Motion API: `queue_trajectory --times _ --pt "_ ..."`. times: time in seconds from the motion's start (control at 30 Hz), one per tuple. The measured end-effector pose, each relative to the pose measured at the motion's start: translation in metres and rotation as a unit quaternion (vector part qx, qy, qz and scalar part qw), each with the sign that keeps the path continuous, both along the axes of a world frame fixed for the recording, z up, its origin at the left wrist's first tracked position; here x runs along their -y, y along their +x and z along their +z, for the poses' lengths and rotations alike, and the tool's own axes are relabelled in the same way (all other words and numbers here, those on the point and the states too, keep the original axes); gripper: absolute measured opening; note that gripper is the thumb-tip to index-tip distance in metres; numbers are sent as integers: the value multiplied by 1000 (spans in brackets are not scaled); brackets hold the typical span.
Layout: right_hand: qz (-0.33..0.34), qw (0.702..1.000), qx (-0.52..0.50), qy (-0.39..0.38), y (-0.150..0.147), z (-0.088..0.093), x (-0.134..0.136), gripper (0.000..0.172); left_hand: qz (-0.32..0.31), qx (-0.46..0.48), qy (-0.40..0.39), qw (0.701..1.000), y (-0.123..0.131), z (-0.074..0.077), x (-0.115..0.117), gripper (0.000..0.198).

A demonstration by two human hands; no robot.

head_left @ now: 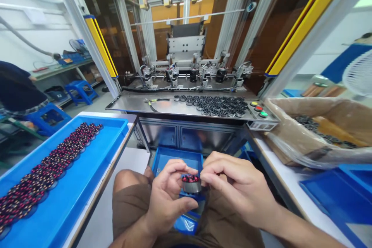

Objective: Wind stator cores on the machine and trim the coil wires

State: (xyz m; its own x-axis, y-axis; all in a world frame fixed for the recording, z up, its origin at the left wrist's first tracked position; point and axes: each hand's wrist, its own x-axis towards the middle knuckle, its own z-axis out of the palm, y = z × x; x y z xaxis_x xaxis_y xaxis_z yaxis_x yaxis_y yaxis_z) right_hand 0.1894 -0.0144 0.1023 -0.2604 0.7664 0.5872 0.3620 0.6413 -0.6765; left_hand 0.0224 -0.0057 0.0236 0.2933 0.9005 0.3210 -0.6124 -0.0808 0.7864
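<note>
The left hand (167, 192) has its grip curled around a round part (192, 186), thumb on the near side, red windings (190, 178) facing up, all above the lap (226, 217). The right hand (240, 182) has thumb and forefinger nearly together at the part's right edge; whether that grip has hold of anything, I cannot tell. Good handling here likely means steadying the part by its outer wall, level, and working lightly with the right fingertips so the windings are not scraped. A blue bin (171, 155) lies below the hands. To the left, a blue tray (90, 166) holds red-wound parts (55, 170); ahead, a steel tabletop (136, 102) carries dark rings (221, 104); to the right stands a cardboard box (343, 112).
</note>
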Motion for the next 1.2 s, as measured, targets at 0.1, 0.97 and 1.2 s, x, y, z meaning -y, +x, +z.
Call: queue_trajectory --times 0.1,0.97,1.2 --pt "0 1000 -19 2 0 -1 0 21 -13 -28 8 999 -2 0 -3 30" --pt "53 870 -381 -310 -34 -61 18 37 1 -85 9 996 -14 -10 -21 84" --pt "-133 985 -58 99 -14 -75 16 37 81 -293 96 948 -23 8 -8 45"
